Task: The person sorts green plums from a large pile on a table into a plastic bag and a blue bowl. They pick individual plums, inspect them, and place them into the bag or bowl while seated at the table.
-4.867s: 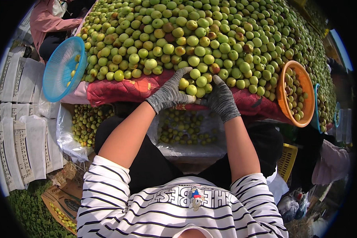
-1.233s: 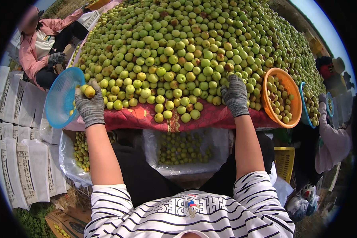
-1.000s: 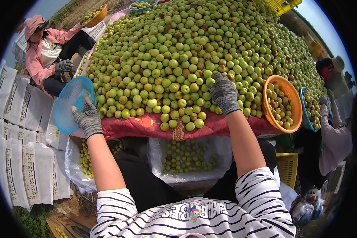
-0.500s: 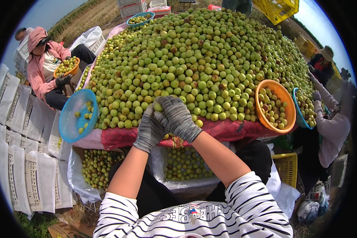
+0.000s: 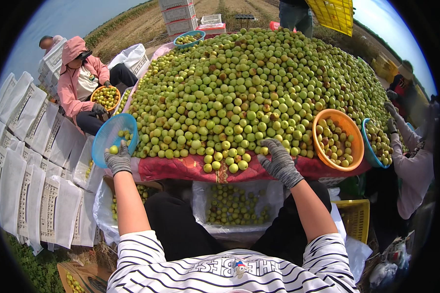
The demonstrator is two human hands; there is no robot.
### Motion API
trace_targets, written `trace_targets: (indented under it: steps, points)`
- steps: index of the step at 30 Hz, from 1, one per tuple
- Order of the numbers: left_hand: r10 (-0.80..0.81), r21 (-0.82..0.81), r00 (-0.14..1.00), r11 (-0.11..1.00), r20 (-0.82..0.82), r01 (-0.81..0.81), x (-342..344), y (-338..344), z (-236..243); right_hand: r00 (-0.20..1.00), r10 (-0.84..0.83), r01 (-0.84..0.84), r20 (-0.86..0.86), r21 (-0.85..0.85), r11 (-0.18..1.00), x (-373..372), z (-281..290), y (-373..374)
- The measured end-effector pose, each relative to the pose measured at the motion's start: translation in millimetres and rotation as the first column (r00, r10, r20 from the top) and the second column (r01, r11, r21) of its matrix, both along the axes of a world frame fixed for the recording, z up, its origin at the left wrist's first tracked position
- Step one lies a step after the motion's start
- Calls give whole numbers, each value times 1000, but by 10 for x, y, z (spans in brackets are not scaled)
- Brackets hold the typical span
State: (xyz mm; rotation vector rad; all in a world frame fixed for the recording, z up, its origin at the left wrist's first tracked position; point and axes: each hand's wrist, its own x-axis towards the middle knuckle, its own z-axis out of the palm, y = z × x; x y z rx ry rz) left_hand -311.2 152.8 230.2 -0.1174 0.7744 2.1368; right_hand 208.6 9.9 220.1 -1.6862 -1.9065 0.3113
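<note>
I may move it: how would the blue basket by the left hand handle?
With only a few fruits visible inside, the blue basket is probably light. It looks thin-walled, so may flex when gripped. The round fruits would likely roll if tilted.

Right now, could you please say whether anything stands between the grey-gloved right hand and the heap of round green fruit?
Nothing visible does: the right hand has its fingers at the near edge of the heap, and the round orange plastic basket stands to the right.
</note>
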Motion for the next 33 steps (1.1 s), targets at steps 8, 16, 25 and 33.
trace_targets:
  steps: [8, 16, 25, 33]
  points:
    - [-499, 179, 859, 840, -114, 512, 1183, 386, -33, 956, -289, 285, 50, 71, 956, 836, 236, 1329]
    - [-869, -200, 432, 481, -242, 854, 2475, 420, -586, 813, -558, 541, 164, 141, 829, 1535, 581, 3375]
    - [-922, -164, 273, 325, -275, 932, 2731, 654, -545, 699, -405, 544, 590, -71, 836, 1659, 878, 4032]
    - [-935, -183, 214, 272, -282, 945, 2813, 712, -527, 783, -238, 391, 575, -156, 907, 1350, 579, 3677]
